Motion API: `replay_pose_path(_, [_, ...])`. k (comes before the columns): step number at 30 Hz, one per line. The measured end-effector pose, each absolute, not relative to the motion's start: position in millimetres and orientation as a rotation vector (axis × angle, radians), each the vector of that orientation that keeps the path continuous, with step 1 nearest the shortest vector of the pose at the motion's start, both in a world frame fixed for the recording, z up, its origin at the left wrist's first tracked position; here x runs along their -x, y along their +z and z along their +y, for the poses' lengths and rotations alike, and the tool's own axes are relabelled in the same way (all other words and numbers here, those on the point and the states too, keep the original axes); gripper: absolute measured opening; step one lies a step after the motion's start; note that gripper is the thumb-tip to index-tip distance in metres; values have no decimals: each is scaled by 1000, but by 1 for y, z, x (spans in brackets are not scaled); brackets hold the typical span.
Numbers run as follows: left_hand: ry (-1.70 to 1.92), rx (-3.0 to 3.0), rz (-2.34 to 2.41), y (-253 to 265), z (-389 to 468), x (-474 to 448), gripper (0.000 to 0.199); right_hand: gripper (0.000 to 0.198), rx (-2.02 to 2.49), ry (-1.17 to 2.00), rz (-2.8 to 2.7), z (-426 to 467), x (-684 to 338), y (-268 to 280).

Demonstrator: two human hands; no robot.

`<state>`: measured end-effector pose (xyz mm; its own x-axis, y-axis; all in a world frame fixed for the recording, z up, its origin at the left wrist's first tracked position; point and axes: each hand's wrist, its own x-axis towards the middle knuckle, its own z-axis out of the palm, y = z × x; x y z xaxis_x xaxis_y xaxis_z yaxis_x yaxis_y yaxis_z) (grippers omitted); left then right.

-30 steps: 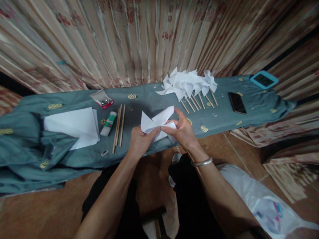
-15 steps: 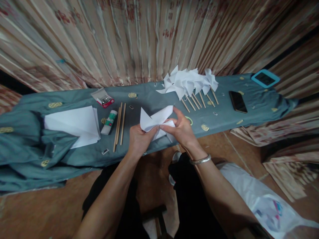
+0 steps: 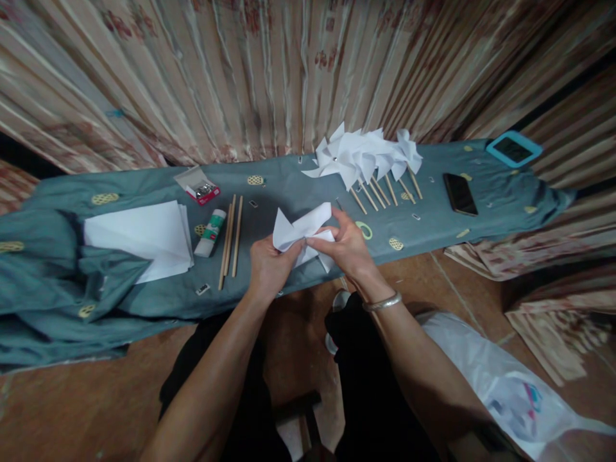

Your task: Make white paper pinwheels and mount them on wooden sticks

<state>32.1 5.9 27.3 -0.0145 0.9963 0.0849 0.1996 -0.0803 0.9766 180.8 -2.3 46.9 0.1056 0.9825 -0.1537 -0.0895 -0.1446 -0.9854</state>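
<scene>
Left hand (image 3: 269, 266) and right hand (image 3: 353, 251) still pinch the folded paper (image 3: 308, 224) between them, so its folds seem to need holding, while more of the green loop (image 3: 369, 230) shows beside the grip.

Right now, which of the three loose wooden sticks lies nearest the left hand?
The rightmost stick, nearest the left hand; a gap sets it apart from the other two, which lie close together.

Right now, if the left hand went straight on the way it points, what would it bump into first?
Past the folded white paper it pinches, the left hand would probably meet the leftmost paper pinwheel, though depth is hard to judge.
</scene>
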Motion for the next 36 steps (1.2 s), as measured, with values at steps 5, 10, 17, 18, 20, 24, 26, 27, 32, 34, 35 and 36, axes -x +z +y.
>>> replay_pose_path(5, [1120,-1413,1411,22,10,-34,24,90,1327,1297,-951,3,-182,38])
replay_pose_path(10, [1106,-1398,1439,11,14,-35,25,91,1391,1335,-882,8,-181,30])
replay_pose_path(17, [1133,-1413,1466,-3,16,-35,23,77,1438,1321,-879,11,-178,22])
replay_pose_path(18, [1129,-1413,1470,-4,16,-34,23,75,1440,1324,-884,11,-178,21])
replay_pose_path(20, [1117,-1414,1481,-5,16,-34,23,72,1442,1328,-888,11,-178,20])
replay_pose_path(24, [1096,-1425,1518,-5,16,-35,22,64,1437,1347,-886,11,-177,20])
replay_pose_path(26, [1100,-1423,1521,-4,17,-35,22,61,1426,1355,-874,11,-177,20])
replay_pose_path(27, [1102,-1423,1521,-4,17,-36,22,60,1420,1358,-868,11,-176,20])
replay_pose_path(32, [1102,-1446,1532,-5,17,-35,23,56,1414,1363,-858,10,-175,22])
replay_pose_path(34, [1100,-1456,1537,-5,17,-35,23,54,1419,1365,-861,9,-175,22])
replay_pose_path(35, [1098,-1457,1540,-4,17,-35,22,53,1420,1364,-858,9,-175,23])
replay_pose_path(36, [1098,-1455,1545,-4,16,-35,22,53,1420,1364,-855,9,-175,23])
